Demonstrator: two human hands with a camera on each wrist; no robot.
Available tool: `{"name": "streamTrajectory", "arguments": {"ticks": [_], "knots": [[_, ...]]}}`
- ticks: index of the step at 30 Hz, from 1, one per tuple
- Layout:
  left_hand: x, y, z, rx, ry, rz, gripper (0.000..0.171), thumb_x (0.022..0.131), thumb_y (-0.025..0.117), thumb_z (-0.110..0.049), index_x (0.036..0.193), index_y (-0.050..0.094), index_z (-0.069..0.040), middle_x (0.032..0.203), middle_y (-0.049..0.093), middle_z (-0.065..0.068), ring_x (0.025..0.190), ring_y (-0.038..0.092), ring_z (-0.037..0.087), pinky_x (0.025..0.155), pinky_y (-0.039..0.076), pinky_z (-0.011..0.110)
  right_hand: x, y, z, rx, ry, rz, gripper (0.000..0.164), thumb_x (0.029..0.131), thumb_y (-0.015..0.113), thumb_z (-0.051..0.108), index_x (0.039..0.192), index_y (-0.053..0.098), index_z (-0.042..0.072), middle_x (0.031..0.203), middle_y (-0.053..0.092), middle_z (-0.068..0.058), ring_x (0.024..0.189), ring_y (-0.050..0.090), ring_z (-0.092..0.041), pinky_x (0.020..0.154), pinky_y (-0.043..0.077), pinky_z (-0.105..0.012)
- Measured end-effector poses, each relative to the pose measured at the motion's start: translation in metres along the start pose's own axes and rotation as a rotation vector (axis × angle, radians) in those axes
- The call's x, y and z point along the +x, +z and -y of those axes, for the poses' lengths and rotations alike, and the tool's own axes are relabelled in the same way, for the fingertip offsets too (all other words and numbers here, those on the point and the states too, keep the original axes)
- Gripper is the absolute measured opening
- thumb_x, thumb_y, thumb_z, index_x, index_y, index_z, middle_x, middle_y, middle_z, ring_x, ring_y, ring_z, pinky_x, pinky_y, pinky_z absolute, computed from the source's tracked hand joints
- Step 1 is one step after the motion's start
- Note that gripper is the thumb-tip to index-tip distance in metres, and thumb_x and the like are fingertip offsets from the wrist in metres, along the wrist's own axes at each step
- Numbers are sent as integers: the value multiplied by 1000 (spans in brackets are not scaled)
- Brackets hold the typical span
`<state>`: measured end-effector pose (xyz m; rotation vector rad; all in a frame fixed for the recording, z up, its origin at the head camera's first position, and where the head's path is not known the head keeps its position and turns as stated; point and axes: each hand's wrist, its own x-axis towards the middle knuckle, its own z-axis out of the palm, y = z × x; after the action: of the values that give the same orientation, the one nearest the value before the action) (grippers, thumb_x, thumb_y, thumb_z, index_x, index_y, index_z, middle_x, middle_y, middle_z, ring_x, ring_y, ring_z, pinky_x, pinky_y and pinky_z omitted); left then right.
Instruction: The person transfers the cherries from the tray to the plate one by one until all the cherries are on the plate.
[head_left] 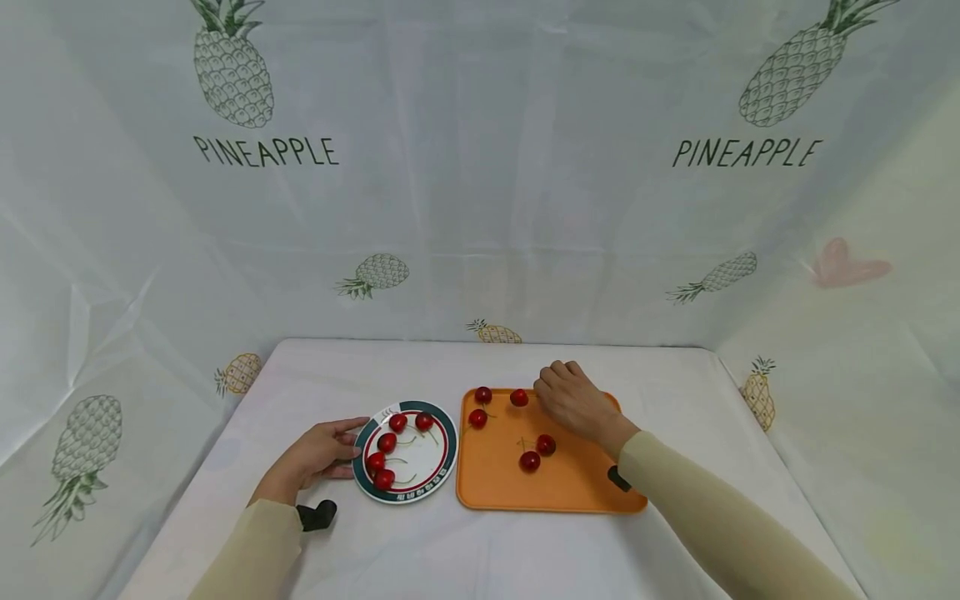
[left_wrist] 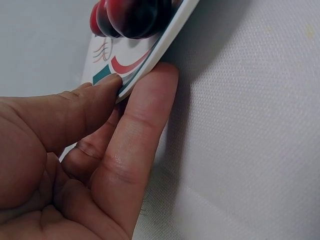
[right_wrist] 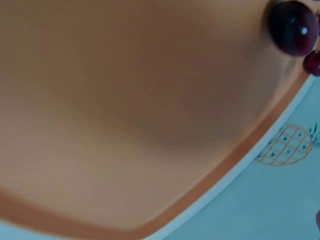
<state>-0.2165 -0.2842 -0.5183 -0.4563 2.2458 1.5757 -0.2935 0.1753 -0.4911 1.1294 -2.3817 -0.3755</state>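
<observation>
In the head view my left hand (head_left: 318,454) holds the left rim of a white plate (head_left: 420,477) with a dark green band. The left wrist view shows the thumb (left_wrist: 95,102) at the top of the rim and a finger (left_wrist: 150,100) under it. Several red cherries (head_left: 386,442) with thin stems lie on the plate. My right hand (head_left: 573,404) is over the back of an orange tray (head_left: 495,492), fingers bent; I cannot tell whether they hold anything. A cherry (head_left: 519,397) lies just left of these fingers, and others (head_left: 529,462) lie on the tray.
Plate and tray stand side by side on a white-covered table (head_left: 412,558). A pale cloth (head_left: 480,208) printed with pineapples hangs behind and at the sides. Black straps (head_left: 317,515) show at the wrists.
</observation>
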Motion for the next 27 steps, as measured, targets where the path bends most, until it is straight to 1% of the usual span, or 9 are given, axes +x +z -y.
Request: {"name": "streamTrajectory", "arguments": {"ticks": [5,12,18,21,25,27], "knots": [[1,0,0,-2,0,1,63,97,70,2,156,53,-14,129,63,20,88,71,22,78,66,36,12,-4,12,-4,-32,-1,19,105,63,18,94,51,8,88,44,-5,86,41,-25,81,42,-36],[1,0,-1,12,5,10,63,97,70,2,156,52,-13,127,61,20,89,70,21,78,66,36,32,-9,31,27,-44,1,16,107,59,22,98,54,10,91,48,-3,90,45,-24,84,44,-35],[1,-1,-3,15,-7,9,63,98,69,1,156,52,-14,128,59,21,89,70,22,78,66,35,49,-14,51,68,-72,13,17,106,63,26,103,56,11,98,52,-2,96,46,-23,89,44,-33],[1,-1,-3,10,-8,12,63,97,69,2,156,52,-13,127,59,20,88,70,22,77,66,35,58,-15,62,51,-95,19,17,107,63,27,104,56,12,100,54,-2,97,46,-22,88,43,-32],[0,-2,-3,9,0,16,63,97,70,2,156,52,-12,125,59,19,88,69,22,77,66,35,68,-15,78,12,-129,10,18,109,60,30,106,56,13,101,55,-1,97,46,-21,87,43,-31],[0,-2,-3,8,4,19,63,97,70,2,156,52,-12,124,60,19,87,70,22,77,66,35,73,-16,86,-1,-145,5,18,108,62,31,107,57,13,101,55,0,97,47,-21,88,44,-30]]}}
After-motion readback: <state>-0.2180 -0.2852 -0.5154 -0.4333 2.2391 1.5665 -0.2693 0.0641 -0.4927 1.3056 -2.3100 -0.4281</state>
